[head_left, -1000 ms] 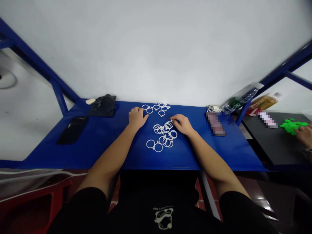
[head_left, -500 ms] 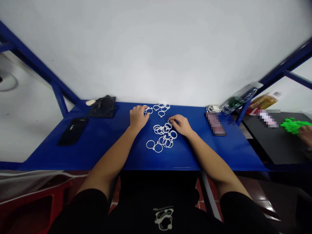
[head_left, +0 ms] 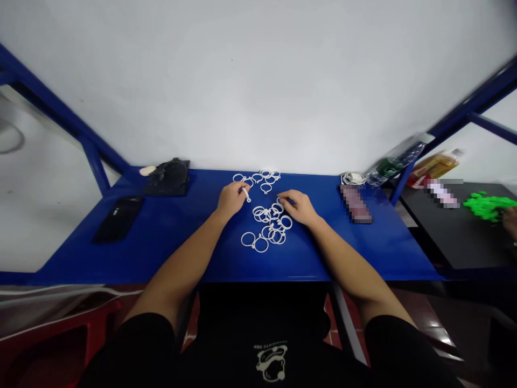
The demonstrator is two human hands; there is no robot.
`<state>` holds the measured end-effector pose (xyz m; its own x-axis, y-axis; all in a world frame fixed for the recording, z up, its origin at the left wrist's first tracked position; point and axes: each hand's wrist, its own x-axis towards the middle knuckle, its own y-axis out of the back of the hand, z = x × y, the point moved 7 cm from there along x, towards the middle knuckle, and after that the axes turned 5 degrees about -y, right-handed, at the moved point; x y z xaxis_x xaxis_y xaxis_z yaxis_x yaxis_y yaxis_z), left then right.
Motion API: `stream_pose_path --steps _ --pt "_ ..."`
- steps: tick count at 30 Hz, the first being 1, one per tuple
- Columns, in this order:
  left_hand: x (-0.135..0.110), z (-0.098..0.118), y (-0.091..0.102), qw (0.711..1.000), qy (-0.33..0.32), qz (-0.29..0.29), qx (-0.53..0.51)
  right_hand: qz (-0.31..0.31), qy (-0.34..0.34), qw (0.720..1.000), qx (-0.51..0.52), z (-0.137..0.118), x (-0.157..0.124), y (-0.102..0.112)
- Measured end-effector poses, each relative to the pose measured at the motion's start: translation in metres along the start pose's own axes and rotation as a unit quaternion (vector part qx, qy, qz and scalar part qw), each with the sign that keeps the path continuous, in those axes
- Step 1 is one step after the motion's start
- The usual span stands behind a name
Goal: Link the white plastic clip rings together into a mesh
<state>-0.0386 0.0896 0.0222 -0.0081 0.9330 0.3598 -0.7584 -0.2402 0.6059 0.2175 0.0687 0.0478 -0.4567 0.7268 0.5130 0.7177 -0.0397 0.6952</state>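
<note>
My left hand [head_left: 231, 200] is closed on a white plastic ring [head_left: 246, 194], which it holds tilted on edge just above the blue table. Behind that hand lie a few more white rings [head_left: 238, 174], partly covered by the fingers. My right hand [head_left: 299, 206] has thumb and forefinger pinched at the rim of another white ring [head_left: 278, 201], at the top of the heap. Between my forearms spreads this overlapping heap of white rings [head_left: 266, 214], each with a small knobbed tab. Two rings [head_left: 253, 246] lie touching at its near left.
Against the wall sits another group of rings [head_left: 265, 171]. At left are a black phone [head_left: 118, 219] and a crumpled black bag [head_left: 169, 177]. To the right are a coiled white cable [head_left: 353, 178], a blurred-out phone [head_left: 356, 203] and a bottle [head_left: 393, 166]. A co-worker's hand [head_left: 510, 222] touches green pieces [head_left: 487, 206].
My left hand has drawn slightly nearer and right, lifting a ring away from the rings at the back left. My right hand stays almost in place at the heap.
</note>
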Motion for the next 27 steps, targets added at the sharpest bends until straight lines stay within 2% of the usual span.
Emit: stream_pose_path --steps 2,4,7,9,12,15,20,24,27 --pt "-0.005 0.006 -0.010 0.991 0.040 -0.012 -0.124 -0.002 0.019 1.000 -0.003 -0.008 0.000 0.001" --pt "-0.013 0.016 -0.025 0.969 0.088 -0.043 -0.229 -0.011 0.047 0.999 -0.016 -0.020 -0.001 0.001" --pt "-0.026 0.035 -0.040 0.944 0.106 -0.078 -0.302 -0.015 0.097 0.994 -0.049 -0.041 -0.002 -0.003" --pt "-0.032 0.045 -0.041 0.950 0.090 -0.075 -0.291 -0.017 0.126 0.990 -0.065 -0.052 -0.004 -0.007" --pt "-0.036 0.057 -0.037 0.976 0.021 -0.055 -0.210 -0.034 0.152 0.986 -0.061 -0.062 -0.006 -0.014" --pt "-0.037 0.061 -0.036 0.988 -0.028 -0.059 -0.138 -0.050 0.134 0.988 -0.060 -0.062 -0.007 -0.017" --pt "-0.036 0.057 -0.038 0.993 -0.063 -0.051 -0.081 -0.054 0.107 0.992 -0.047 -0.061 -0.008 -0.015" --pt "-0.038 0.061 -0.034 0.993 -0.099 -0.030 -0.057 -0.021 0.102 0.994 -0.022 -0.057 -0.007 -0.011" --pt "-0.041 0.071 -0.024 0.986 -0.158 0.000 -0.058 0.027 0.068 0.997 -0.016 -0.048 -0.006 -0.002"
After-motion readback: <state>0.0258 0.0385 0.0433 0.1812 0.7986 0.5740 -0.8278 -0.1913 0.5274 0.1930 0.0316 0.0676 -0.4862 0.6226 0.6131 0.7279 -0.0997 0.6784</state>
